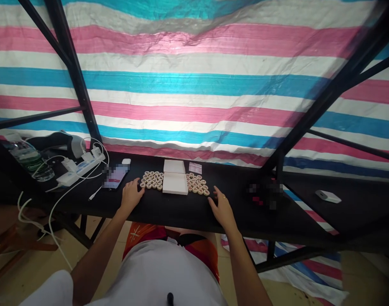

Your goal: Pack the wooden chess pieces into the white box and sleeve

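Observation:
An open white box (pixel 175 183) lies on the black table, its lid (pixel 174 166) tipped back behind it. Round wooden Chinese chess pieces (pixel 152 180) are grouped in rows against the box's left side. More such pieces (pixel 198 184) form a second group on its right. My left hand (pixel 132 194) rests on the table beside the left group, fingers apart, the tips close to the outermost pieces. My right hand (pixel 222 208) is on the table just right of the right group, thumb and fingers spread, holding nothing. A ring shows on one of its fingers.
Left of my left hand lies a phone (pixel 115 177) with a white cable. Farther left are a power strip (pixel 81 170) with chargers and a plastic bottle (pixel 38 163). A small printed card (pixel 195 168) lies behind the right pieces. Black metal posts (pixel 296 123) flank the striped sheet (pixel 194 85).

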`<state>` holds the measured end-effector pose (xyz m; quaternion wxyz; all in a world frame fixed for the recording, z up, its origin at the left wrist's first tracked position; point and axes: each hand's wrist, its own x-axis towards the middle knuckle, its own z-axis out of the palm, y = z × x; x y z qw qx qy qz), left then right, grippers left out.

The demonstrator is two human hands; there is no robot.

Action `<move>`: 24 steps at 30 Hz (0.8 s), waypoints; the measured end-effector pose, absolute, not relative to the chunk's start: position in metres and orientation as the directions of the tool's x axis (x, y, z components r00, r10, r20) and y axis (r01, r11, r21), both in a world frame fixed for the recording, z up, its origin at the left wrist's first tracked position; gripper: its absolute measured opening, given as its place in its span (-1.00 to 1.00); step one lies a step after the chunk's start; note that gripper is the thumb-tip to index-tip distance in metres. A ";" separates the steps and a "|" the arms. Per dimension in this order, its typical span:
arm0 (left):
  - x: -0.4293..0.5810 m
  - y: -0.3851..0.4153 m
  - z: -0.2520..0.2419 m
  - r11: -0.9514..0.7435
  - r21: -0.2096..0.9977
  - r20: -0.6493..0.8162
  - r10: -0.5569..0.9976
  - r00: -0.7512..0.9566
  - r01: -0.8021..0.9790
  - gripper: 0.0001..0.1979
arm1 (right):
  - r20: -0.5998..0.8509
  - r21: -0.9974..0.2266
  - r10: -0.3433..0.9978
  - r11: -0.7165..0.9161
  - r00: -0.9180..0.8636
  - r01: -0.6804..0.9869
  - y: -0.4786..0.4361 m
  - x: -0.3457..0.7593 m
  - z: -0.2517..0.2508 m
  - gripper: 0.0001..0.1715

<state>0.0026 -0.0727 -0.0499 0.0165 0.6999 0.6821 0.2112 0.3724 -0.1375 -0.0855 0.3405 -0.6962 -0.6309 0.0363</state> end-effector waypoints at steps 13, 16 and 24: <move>-0.006 -0.079 -0.056 -0.164 0.329 0.289 0.955 0.066 0.930 -0.53 | 0.226 -0.633 0.928 -0.092 0.297 0.769 -0.023 0.425 -0.029 -0.41; -0.005 -0.079 -0.057 -0.157 0.321 0.307 0.950 0.054 0.934 -0.52 | 0.171 -0.477 0.985 0.079 0.005 0.875 0.019 0.409 -0.017 -0.50; -0.005 -0.086 -0.053 -0.178 0.332 0.289 0.954 0.080 0.926 -0.55 | 0.022 -0.417 1.000 -0.005 0.016 0.909 0.037 0.384 -0.059 -0.51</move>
